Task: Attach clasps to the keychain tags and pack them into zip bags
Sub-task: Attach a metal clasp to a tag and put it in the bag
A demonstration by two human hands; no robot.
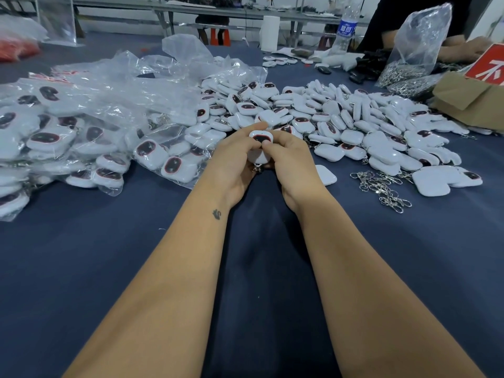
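white tags [341, 110], navy table [81, 255], silver clasps [381, 186]

Small assembly and packing workshop: a long cloth-covered surface [81, 255] heaped with white keychain tags [341, 115], bagged tags [81, 126], loose metal clasps [381, 186], a cardboard box [463, 102], and a second worker [436, 31] opposite

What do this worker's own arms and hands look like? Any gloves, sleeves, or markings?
Both arms are bare to the frame's lower edge: no sleeves, gloves, watch or rings show. The left hand and right hand are uncovered. The one marking is a small dark tattoo on the left forearm, close to the wrist.
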